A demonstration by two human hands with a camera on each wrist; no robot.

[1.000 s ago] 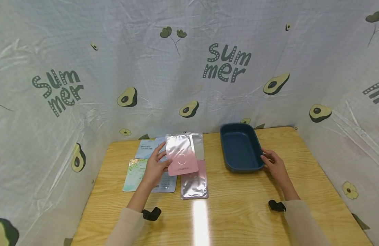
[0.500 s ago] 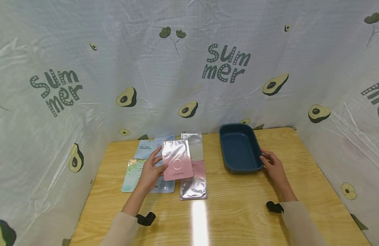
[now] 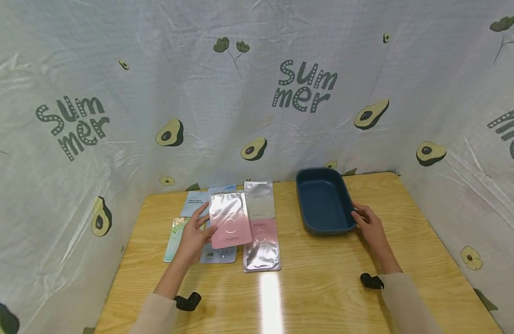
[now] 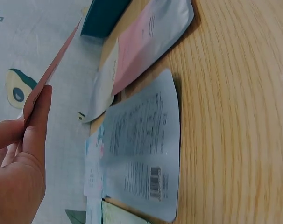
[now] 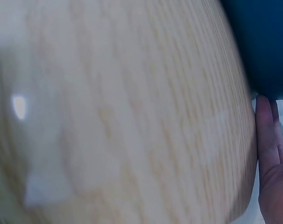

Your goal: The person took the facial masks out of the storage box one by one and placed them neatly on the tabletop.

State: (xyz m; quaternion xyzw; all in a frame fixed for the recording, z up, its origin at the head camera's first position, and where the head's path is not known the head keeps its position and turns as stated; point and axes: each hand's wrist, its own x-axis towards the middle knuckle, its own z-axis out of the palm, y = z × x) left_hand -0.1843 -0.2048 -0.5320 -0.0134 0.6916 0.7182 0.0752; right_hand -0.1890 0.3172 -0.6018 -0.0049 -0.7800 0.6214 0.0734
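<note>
My left hand [image 3: 193, 236] pinches a pink-and-silver sheet mask packet [image 3: 230, 218] by its left edge. In the left wrist view the packet [image 4: 49, 74] is seen edge-on between thumb and fingers, above the table. Under and around it lie several other mask packets: a grey-blue one with a barcode [image 4: 141, 149], a green one [image 3: 173, 237], pale blue ones at the back, a silver-white one [image 3: 260, 200] and another pink-and-silver one [image 3: 262, 253]. My right hand [image 3: 371, 228] touches the right side of a dark blue bin [image 3: 325, 204], its fingers fairly straight in the right wrist view.
The wooden table [image 3: 315, 287] carries everything. A pale cloth [image 3: 257, 106] printed with avocados and lettering hangs at the back and both sides. Inside the blue bin nothing shows. A black strap mount sits on each wrist.
My left hand has carried the pink-and-silver packet leftward and a little nearer, uncovering the silver-white packet and more of the lower pink one. My right hand stays at the bin.
</note>
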